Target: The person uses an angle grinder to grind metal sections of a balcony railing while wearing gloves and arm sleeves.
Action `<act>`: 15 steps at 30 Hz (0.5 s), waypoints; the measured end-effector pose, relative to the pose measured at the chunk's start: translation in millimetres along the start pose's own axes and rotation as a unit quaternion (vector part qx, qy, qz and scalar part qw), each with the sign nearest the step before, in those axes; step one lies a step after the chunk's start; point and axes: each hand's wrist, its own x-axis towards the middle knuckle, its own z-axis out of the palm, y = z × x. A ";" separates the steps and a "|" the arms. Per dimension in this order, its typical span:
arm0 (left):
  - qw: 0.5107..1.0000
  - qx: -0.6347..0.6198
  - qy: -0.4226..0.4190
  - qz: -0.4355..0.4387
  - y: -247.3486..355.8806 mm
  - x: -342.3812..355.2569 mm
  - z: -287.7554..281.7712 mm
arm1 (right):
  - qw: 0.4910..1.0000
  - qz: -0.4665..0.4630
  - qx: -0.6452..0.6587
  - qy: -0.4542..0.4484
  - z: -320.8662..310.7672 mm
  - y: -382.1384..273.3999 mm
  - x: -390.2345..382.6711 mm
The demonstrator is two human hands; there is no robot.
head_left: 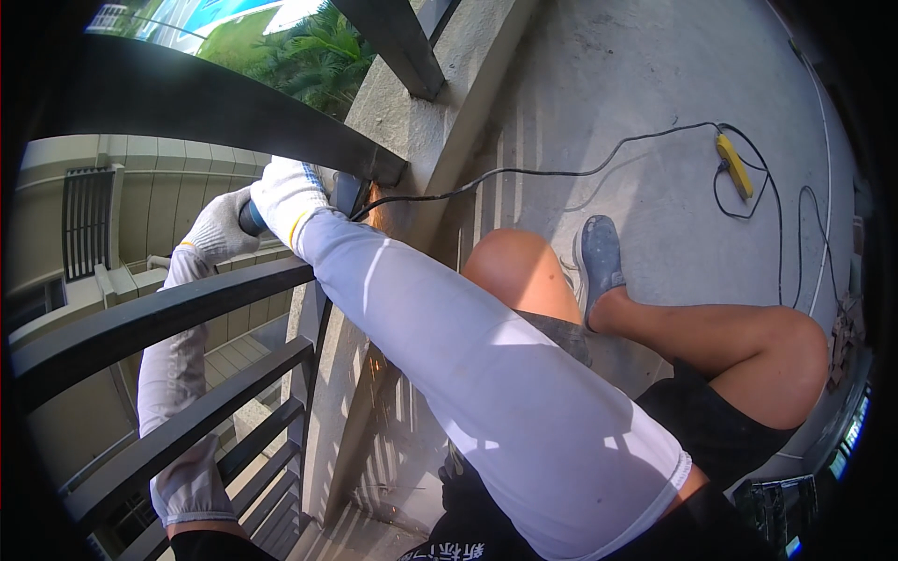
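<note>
Both my hands wear white knitted gloves, with white sleeves up the arms. They are closed around a blue corded power tool, likely an angle grinder (251,219), whose working end is mostly hidden. My left hand (223,227) grips it from the outer side of the dark metal railing (168,318), that arm reaching past the bars. My right hand (288,194) wraps over the tool from above, near the end of a thick dark rail (234,98). Orange sparks (376,208) glow beside the tool, against the concrete ledge (412,126), and a few more show lower down.
A black power cord (561,172) runs from beside the tool across the concrete floor (645,65) to a yellow socket strip (734,166). My bent legs and a grey shoe (601,262) are right of the ledge. Beyond the railing is a drop with a building and plants.
</note>
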 end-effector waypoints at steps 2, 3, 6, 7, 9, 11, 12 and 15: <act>1.000 0.002 -0.001 0.007 0.5 2.4 -0.1 | 1.000 0.008 0.006 -0.002 -4.1 -0.1 1.9; 1.000 -0.005 -0.005 0.007 -0.1 2.6 0.5 | 1.000 0.012 0.010 -0.004 -4.0 -1.1 1.6; 1.000 -0.021 -0.008 0.006 -3.3 2.3 3.1 | 1.000 -0.007 -0.009 -0.014 -4.4 -0.8 1.2; 1.000 -0.029 -0.007 0.004 -4.7 2.0 4.0 | 1.000 -0.006 -0.010 -0.018 -4.7 -0.1 2.0; 1.000 -0.030 -0.007 0.008 -3.4 5.1 5.0 | 0.999 -0.010 -0.026 -0.021 -7.5 3.3 1.1; 0.999 -0.030 -0.005 0.007 -5.0 5.2 6.9 | 0.998 -0.022 -0.047 -0.028 -7.9 3.2 -0.8; 1.000 -0.029 -0.005 0.009 -6.0 3.6 7.7 | 0.998 -0.029 -0.056 -0.031 -6.9 0.9 -2.4; 0.999 -0.051 -0.004 0.009 -5.8 -0.9 10.4 | 0.996 -0.047 -0.067 -0.029 -1.6 -2.6 -1.0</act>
